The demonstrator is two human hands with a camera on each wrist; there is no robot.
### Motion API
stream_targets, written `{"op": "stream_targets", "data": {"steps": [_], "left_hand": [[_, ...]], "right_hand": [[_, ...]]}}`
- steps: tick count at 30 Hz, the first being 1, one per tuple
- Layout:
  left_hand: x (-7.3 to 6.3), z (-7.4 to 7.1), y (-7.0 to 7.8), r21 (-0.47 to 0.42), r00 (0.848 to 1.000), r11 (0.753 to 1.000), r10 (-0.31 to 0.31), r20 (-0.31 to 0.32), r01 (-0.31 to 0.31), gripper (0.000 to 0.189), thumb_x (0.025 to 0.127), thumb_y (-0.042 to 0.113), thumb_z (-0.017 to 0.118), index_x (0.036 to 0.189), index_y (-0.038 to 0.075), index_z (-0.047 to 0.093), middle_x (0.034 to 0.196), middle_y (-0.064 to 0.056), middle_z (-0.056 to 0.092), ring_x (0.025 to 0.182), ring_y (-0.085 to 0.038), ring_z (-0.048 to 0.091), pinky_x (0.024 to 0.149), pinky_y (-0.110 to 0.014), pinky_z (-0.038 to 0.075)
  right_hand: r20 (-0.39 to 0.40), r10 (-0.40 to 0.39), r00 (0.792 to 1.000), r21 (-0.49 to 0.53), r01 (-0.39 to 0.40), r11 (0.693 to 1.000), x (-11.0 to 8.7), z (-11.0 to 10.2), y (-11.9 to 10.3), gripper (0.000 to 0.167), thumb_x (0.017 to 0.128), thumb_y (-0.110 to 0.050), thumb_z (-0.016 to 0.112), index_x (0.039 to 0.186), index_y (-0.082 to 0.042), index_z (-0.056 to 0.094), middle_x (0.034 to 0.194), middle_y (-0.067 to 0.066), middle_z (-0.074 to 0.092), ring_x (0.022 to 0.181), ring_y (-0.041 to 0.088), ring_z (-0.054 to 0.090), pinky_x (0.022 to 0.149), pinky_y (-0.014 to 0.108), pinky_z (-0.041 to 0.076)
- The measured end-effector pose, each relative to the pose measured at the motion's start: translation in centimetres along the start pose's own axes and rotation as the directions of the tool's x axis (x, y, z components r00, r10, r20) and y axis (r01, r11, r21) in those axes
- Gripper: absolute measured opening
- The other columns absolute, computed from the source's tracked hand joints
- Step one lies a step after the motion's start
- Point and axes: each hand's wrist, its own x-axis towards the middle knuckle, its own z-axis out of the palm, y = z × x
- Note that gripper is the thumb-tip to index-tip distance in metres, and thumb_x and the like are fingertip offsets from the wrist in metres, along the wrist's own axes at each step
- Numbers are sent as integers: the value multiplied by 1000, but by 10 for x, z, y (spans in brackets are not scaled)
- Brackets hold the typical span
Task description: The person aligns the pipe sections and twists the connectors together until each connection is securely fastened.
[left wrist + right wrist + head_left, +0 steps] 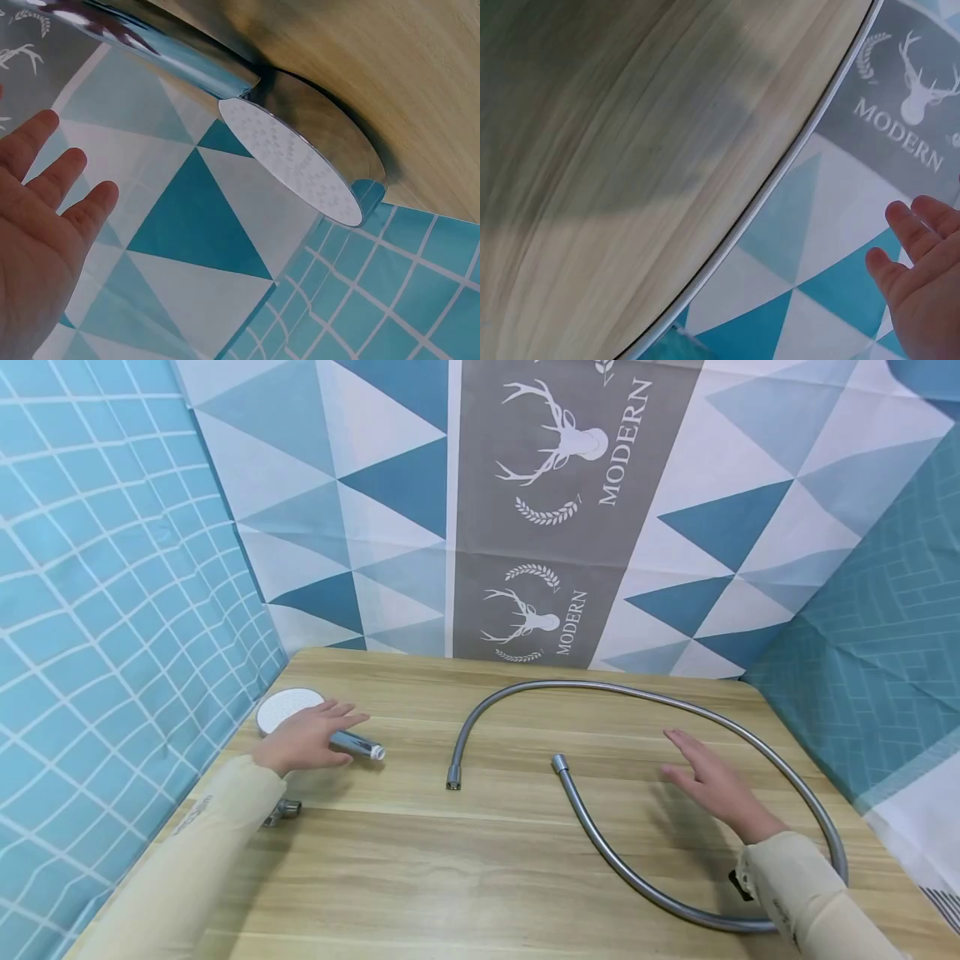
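Observation:
On the left of the wooden table lies a chrome hand shower with a round white spray face. My left hand hovers over its neck with the fingers spread. In the left wrist view that hand shows apart from the shower, holding nothing. A flexible metal shower hose curves in a wide loop across the table's right half, with both end fittings near the middle. Above the loop's inside, my right hand is held out with straight fingers and grasps nothing. The right wrist view shows its fingers extended.
A small chrome fitting lies at the table's left, partly hidden by my left forearm. Blue tiled sheeting borders the left side. A patterned backdrop stands at the back, and teal sheeting on the right.

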Motion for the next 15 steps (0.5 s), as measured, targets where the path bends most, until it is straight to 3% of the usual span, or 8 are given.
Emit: {"op": "stream_targets", "data": {"steps": [6, 15], "left_hand": [[8, 10, -6, -42, 999, 999, -10, 39, 12, 62, 73, 15, 79, 130, 1, 57, 131, -27, 52, 123, -54, 39, 97, -60, 36], [19, 17, -13, -162, 995, 986, -30, 97, 46, 59, 70, 11, 78, 125, 0, 60, 120, -22, 61, 110, -40, 57, 92, -52, 44]], "right_hand": [[25, -42, 999, 6, 42, 999, 5, 8, -14, 58, 96, -18, 59, 140, 11, 36, 142, 36, 33, 129, 52, 31, 99, 64, 28], [55, -160, 986, -9, 160, 987, 14, 29, -42, 53, 93, -15, 62, 138, 7, 43, 139, 30, 43, 127, 46, 40, 100, 59, 32]]}}
